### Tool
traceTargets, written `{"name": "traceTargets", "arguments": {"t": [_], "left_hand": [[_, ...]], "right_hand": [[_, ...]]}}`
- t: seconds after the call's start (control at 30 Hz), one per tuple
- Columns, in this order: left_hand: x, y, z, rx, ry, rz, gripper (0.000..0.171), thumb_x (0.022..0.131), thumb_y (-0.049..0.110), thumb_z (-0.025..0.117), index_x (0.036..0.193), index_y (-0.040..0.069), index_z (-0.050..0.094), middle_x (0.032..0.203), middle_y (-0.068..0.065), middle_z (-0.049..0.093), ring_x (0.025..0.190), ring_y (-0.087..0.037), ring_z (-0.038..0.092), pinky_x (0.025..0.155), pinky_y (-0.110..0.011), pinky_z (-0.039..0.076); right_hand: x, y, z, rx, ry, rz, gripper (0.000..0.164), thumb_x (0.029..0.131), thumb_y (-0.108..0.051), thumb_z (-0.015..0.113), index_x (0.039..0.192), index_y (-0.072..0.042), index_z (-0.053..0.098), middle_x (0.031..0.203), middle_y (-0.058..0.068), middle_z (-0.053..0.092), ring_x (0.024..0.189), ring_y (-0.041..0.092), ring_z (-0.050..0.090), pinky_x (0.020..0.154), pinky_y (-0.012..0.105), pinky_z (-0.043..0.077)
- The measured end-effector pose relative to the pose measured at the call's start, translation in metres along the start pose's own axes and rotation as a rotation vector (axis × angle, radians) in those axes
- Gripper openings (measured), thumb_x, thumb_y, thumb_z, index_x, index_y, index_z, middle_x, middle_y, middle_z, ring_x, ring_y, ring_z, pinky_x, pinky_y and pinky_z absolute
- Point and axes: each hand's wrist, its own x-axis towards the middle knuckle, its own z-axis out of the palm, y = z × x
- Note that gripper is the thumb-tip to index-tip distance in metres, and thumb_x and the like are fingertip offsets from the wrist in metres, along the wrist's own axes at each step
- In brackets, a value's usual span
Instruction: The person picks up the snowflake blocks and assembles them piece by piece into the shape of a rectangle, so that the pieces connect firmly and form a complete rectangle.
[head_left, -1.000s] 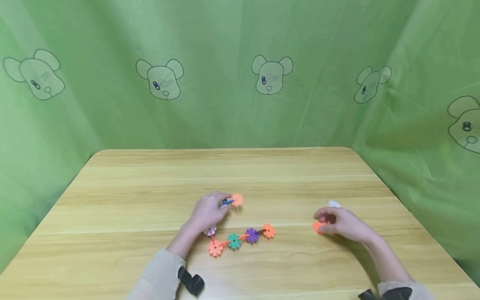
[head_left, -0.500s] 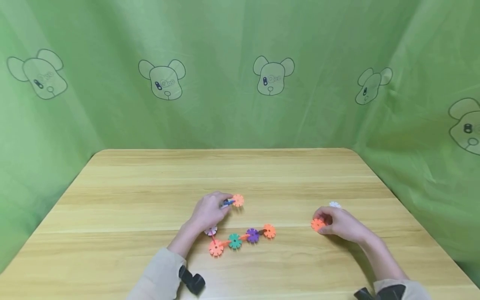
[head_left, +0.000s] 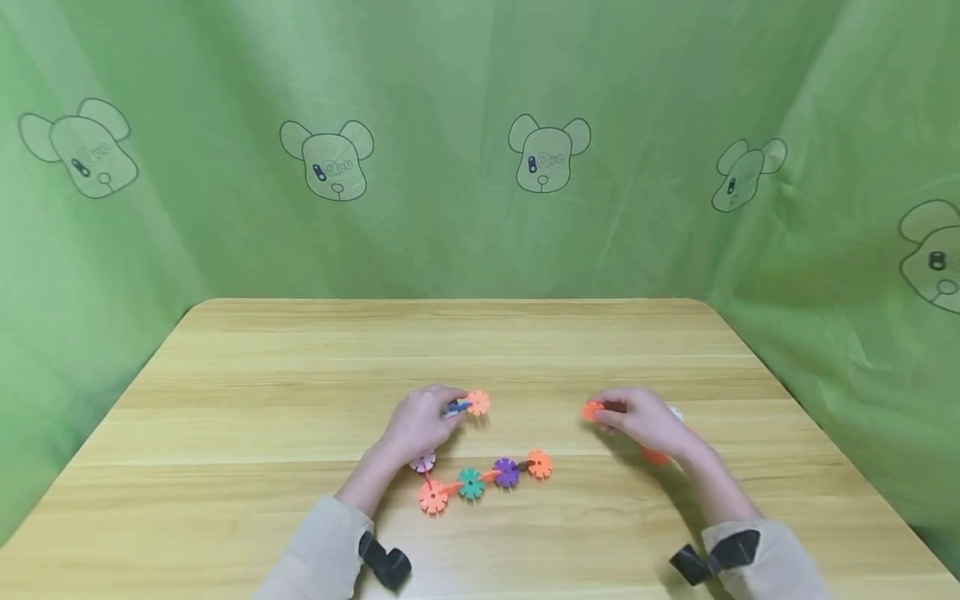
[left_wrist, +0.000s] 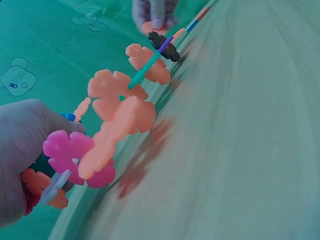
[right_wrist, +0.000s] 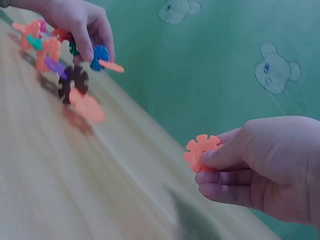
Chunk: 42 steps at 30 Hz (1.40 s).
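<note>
A chain of interlocking snowflake discs curves across the table. In the head view its near part shows a light orange disc (head_left: 432, 497), a green disc (head_left: 471, 483), a purple disc (head_left: 506, 472) and an orange end disc (head_left: 539, 464). My left hand (head_left: 422, 423) grips the chain's other end near a blue disc (right_wrist: 99, 57), which carries a light orange disc (head_left: 478, 402). Part of the chain is hidden under that hand. My right hand (head_left: 637, 415) pinches a loose orange snowflake disc (right_wrist: 197, 150) between thumb and fingers, held right of the chain.
Another orange disc (head_left: 655, 456) lies partly hidden beneath the right wrist, and a white disc (head_left: 677, 413) peeks out behind that arm. The wooden table (head_left: 315, 350) is bordered by a green curtain (head_left: 450, 242) printed with bear heads.
My right hand has picked up an orange disc and carried it leftward, toward the chain's far end. The left hand has stayed almost still, keeping its grip.
</note>
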Motion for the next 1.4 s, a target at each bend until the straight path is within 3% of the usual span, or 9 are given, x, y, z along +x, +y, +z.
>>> {"name": "traceTargets", "arguments": {"t": [0.3, 0.6, 0.8, 0.97, 1.4], "left_hand": [[0.000, -0.001, 0.001, 0.008, 0.004, 0.006, 0.032, 0.085, 0.019, 0.065, 0.115, 0.008, 0.065, 0.111, -0.009, 0.065, 0.102, -0.025, 0.060, 0.086, -0.041, 0.048], [0.001, -0.001, 0.002, 0.024, 0.010, 0.011, 0.031, 0.086, 0.021, 0.065, 0.114, 0.010, 0.066, 0.111, -0.008, 0.065, 0.102, -0.025, 0.060, 0.086, -0.040, 0.048], [0.001, 0.000, 0.001, 0.025, 0.009, 0.001, 0.030, 0.086, 0.020, 0.065, 0.114, 0.009, 0.066, 0.111, -0.008, 0.065, 0.102, -0.025, 0.060, 0.087, -0.041, 0.048], [0.001, 0.000, 0.000, 0.024, 0.019, 0.013, 0.030, 0.086, 0.021, 0.065, 0.113, 0.009, 0.066, 0.109, -0.008, 0.066, 0.101, -0.025, 0.060, 0.086, -0.039, 0.048], [0.001, -0.001, 0.000, 0.013, 0.036, 0.042, 0.030, 0.084, 0.022, 0.068, 0.111, 0.007, 0.067, 0.102, -0.007, 0.067, 0.093, -0.022, 0.062, 0.080, -0.036, 0.050]], "right_hand": [[0.033, -0.027, 0.019, 0.168, -0.004, -0.006, 0.023, 0.087, -0.007, 0.062, 0.107, 0.004, 0.063, 0.083, 0.011, 0.064, 0.073, 0.025, 0.063, 0.067, 0.037, 0.055], [0.054, -0.043, 0.051, 0.219, 0.013, -0.114, 0.020, 0.087, -0.009, 0.063, 0.103, 0.001, 0.066, 0.086, 0.009, 0.064, 0.072, 0.027, 0.060, 0.061, 0.037, 0.053], [0.060, -0.053, 0.064, 0.204, 0.069, -0.125, 0.018, 0.084, -0.009, 0.066, 0.101, -0.002, 0.068, 0.087, 0.004, 0.066, 0.074, 0.020, 0.059, 0.063, 0.030, 0.051], [0.064, -0.056, 0.071, 0.239, 0.078, -0.119, 0.015, 0.083, -0.008, 0.067, 0.097, -0.003, 0.069, 0.086, 0.003, 0.067, 0.074, 0.022, 0.060, 0.064, 0.029, 0.052], [0.065, -0.060, 0.081, 0.337, 0.062, -0.157, 0.013, 0.085, -0.003, 0.064, 0.095, 0.002, 0.068, 0.085, 0.015, 0.067, 0.068, 0.026, 0.064, 0.064, 0.032, 0.055]]}}
